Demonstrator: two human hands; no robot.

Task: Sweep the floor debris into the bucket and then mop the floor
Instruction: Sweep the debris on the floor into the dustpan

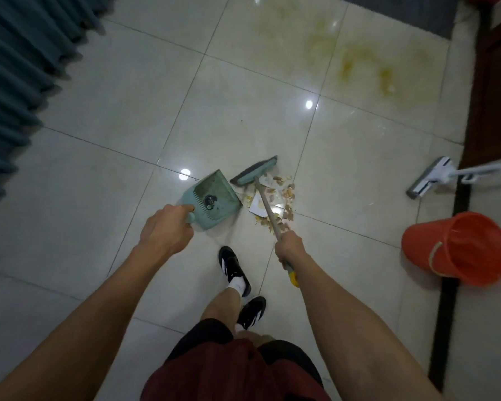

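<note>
My left hand [165,230] grips the handle of a pale green dustpan [211,198] that rests on the tiled floor, its mouth towards the right. My right hand [290,246] grips the stick of a broom whose green head [255,171] stands on the floor just beyond a pile of debris [281,204]: brown crumbs, shells and a white paper scrap. The pile lies right of the dustpan. An orange bucket [457,248] stands at the right, tilted as seen from above. A white mop [430,176] lies at the right edge.
A yellowish stain [368,62] spreads over the tiles at the upper right. Teal curtains [21,76] hang at the left. A dark rug [411,15] and a wooden door frame [492,91] border the far right. My feet in black shoes [235,267] stand behind the pile.
</note>
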